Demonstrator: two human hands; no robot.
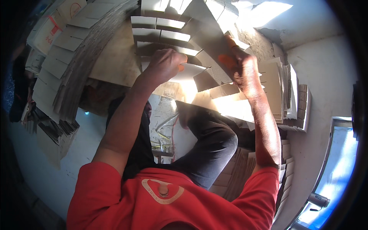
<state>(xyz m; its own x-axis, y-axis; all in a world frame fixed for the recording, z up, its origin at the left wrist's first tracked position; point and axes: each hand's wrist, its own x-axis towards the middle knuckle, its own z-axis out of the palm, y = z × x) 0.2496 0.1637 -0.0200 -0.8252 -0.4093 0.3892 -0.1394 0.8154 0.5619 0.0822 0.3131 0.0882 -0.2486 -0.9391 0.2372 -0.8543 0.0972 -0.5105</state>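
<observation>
On the low tan table, we see a pale grey cardboard divider of ranked, slotted strips. At its near edge, our left hand curls inward, with orange fingertip covers; we cannot tell whether it pinches a strip. Right of the divider, our right hand bends its fingers beside a long flat grey cardboard board; its grip is unclear. Slotted cardboard stacks stand left and right of the divider. We judge the divider light, fairly stiff, easily creased at its slots, best held along uncut edges.
</observation>
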